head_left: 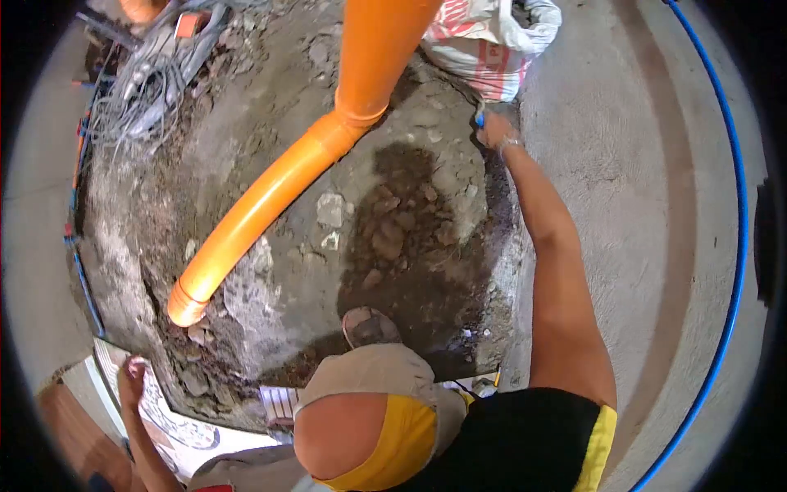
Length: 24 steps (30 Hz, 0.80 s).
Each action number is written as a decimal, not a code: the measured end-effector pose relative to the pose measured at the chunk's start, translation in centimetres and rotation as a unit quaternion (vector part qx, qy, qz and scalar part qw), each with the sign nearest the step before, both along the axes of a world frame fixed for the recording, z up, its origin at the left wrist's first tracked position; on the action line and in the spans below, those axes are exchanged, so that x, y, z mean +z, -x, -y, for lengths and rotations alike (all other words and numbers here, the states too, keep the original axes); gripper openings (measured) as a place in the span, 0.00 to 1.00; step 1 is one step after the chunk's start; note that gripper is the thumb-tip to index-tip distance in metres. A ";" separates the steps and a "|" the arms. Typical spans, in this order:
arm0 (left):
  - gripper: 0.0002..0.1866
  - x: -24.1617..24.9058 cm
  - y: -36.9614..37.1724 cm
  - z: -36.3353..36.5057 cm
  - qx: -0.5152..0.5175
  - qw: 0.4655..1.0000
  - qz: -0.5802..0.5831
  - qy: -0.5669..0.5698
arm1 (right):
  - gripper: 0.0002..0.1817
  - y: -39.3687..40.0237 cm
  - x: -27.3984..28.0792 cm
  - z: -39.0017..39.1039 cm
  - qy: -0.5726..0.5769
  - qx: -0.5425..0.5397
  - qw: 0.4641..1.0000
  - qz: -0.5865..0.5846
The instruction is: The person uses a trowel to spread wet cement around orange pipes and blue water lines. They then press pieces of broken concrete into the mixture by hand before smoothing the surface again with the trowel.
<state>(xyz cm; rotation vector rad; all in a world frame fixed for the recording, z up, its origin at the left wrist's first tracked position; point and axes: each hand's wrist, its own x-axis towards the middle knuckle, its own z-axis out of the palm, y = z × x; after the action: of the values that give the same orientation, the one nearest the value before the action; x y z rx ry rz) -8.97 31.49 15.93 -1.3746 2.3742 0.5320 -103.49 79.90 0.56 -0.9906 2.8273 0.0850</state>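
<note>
My right hand (497,131) reaches far forward at the right edge of the rough ground. Its fingers are closed on a small blue object (480,120), mostly hidden, beside the base of a white and red sack (492,57). Low at the far left, my left hand (131,382) is over a light patterned surface (182,425). Its fingers are curled around something small and pale that I cannot make out. Between the hands, a thick orange pipe (254,209) curves over the broken ground (426,123).
Stones lie in a dark, damp hollow (393,234). Tangled grey cables (147,94) are at upper left. A blue hose (742,205) curves over smooth concrete (590,164) at right. A shoe (369,326) and a beige and yellow rounded form (369,373) are at bottom centre.
</note>
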 end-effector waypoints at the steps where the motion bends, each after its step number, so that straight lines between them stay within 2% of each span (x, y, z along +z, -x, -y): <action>1: 0.15 -0.9 -2.1 1.7 -0.022 0.996 -0.080 0.032 | 0.20 -0.8 0.0 1.4 -0.005 0.007 1.000 0.006; 2: 0.14 0.4 -0.8 2.7 0.048 0.996 0.043 0.056 | 0.19 -1.7 0.7 3.8 -0.015 0.016 0.999 0.039; 4: 0.13 1.5 -0.5 5.0 0.045 0.996 -0.044 0.065 | 0.17 -5.2 0.6 5.7 -0.032 0.025 0.996 0.078; 5: 0.14 -1.7 -5.2 9.3 -0.020 0.985 -0.146 0.092 | 0.17 -7.4 0.8 5.2 -0.074 0.038 0.991 0.102; 6: 0.16 -1.7 -4.9 10.4 -0.004 0.988 -0.078 0.135 | 0.16 -9.4 1.3 4.9 -0.118 0.055 0.984 0.122; 8: 0.18 -5.4 -7.4 14.1 0.014 0.978 -0.168 0.121 | 0.15 -16.4 4.5 3.8 -0.094 0.018 0.984 0.152; 9: 0.18 -6.3 -6.2 13.4 0.015 0.978 -0.174 0.117 | 0.12 -19.9 5.1 3.0 -0.041 0.036 0.989 0.135; 10: 0.18 -6.4 -3.5 12.4 0.064 0.975 -0.185 0.108 | 0.10 -22.9 5.4 1.7 0.014 0.047 0.991 0.122; 11: 0.18 -6.5 -1.6 12.0 0.112 0.969 -0.197 0.099 | 0.10 -24.5 5.8 0.4 0.012 0.038 0.992 0.118; 12: 0.19 -9.1 -2.0 12.6 0.086 0.958 -0.225 0.155 | 0.10 -25.8 6.3 -0.7 0.024 0.073 0.991 0.105; 14: 0.18 -9.3 -1.8 11.8 0.078 0.969 -0.188 0.138 | 0.09 -26.7 7.2 -2.4 0.029 0.107 0.989 0.098; 16: 0.18 -10.4 -3.6 12.8 0.107 0.963 -0.192 0.156 | 0.12 -23.7 9.2 -3.7 0.011 0.019 0.986 0.166; 18: 0.18 -11.4 -5.8 12.5 0.137 0.956 -0.191 0.175 | 0.11 -19.2 7.5 -6.4 0.022 -0.096 0.992 0.083; 20: 0.19 -11.2 -5.8 11.1 0.165 0.941 -0.081 0.283 | 0.13 -15.5 0.7 -11.5 -0.014 -0.071 0.993 0.090; 21: 0.20 -10.6 -5.4 10.1 0.177 0.939 -0.050 0.289 | 0.15 -15.2 -1.2 -12.1 -0.048 -0.051 0.993 0.096; 22: 0.21 -10.6 -5.1 9.6 0.189 0.938 -0.017 0.292 | 0.15 -17.6 -0.5 -10.9 -0.054 -0.040 0.993 0.096; 24: 0.21 -14.4 -8.0 12.1 0.179 0.918 -0.115 0.335 | 0.20 -24.3 2.2 -7.7 -0.084 0.021 0.992 0.095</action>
<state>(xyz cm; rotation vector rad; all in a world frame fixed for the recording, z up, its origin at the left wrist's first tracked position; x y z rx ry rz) -1.00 19.39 1.52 -2.1694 2.6299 -0.0754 -79.20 87.56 2.77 -0.9658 2.5802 0.2179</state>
